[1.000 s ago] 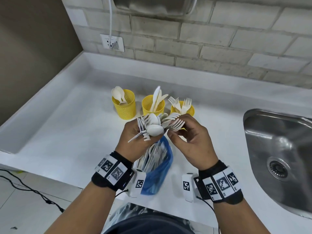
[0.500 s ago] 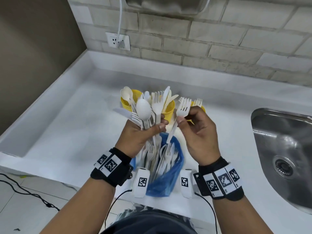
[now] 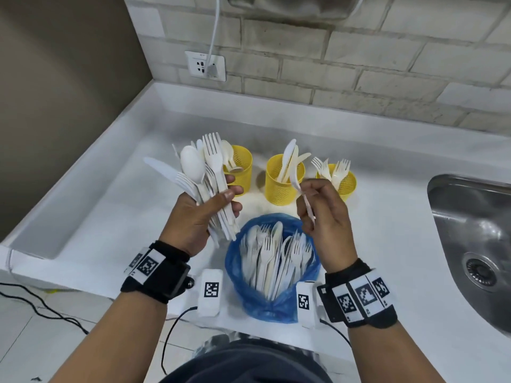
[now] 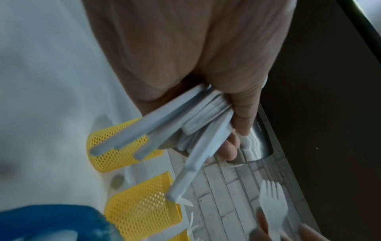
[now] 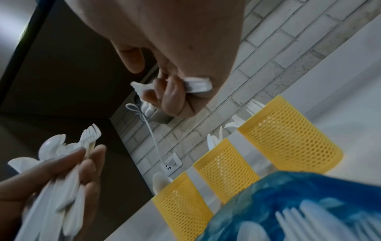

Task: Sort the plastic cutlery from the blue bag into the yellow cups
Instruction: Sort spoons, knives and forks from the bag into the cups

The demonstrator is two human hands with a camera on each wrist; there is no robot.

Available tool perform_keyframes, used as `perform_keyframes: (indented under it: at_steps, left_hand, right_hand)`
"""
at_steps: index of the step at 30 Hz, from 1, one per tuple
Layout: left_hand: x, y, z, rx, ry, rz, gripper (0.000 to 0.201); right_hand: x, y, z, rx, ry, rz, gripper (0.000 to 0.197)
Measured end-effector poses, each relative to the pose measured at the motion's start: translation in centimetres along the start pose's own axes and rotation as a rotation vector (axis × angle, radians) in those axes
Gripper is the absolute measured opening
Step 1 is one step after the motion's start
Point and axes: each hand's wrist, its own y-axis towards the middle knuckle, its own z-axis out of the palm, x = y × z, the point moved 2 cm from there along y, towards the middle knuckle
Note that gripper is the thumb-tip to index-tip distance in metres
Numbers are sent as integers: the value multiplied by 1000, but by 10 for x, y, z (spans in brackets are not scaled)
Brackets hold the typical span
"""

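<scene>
My left hand grips a fanned bundle of white plastic cutlery, held upright in front of the left yellow cup, which holds spoons. My right hand pinches a single white fork by its handle, just before the middle yellow cup with knives. The right yellow cup holds forks. Between my wrists stands the open blue bag, with several forks, spoons and knives inside.
A steel sink is set into the white counter at the right. A brick wall with a plugged socket runs behind the cups. The counter's raised rim closes the left side; cables lie on the floor below.
My right hand has drawn one fork out of the bundle and moved right toward the cups. My left hand has shifted left with the rest, uncovering the bag.
</scene>
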Motion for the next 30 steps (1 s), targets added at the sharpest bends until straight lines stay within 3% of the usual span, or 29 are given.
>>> perform_keyframes:
  at_steps: [3, 11, 15, 21, 30]
  left_hand:
    - [9, -6, 3, 24, 40, -36, 28]
    - [22, -23, 34, 157, 180, 22, 18]
    - [20, -20, 34, 123, 252, 15, 18]
    - [17, -16, 39, 195, 370, 76, 17]
    - [14, -8, 48, 309, 331, 52, 12]
  right_hand:
    - [-6, -1, 12, 8, 49, 100, 22]
    - [1, 7, 32, 3, 245, 91, 6]
    - [9, 13, 28, -40, 233, 86, 22]
    - [17, 19, 25, 52, 59, 17, 6]
    - [15, 27, 9, 195, 196, 108, 16]
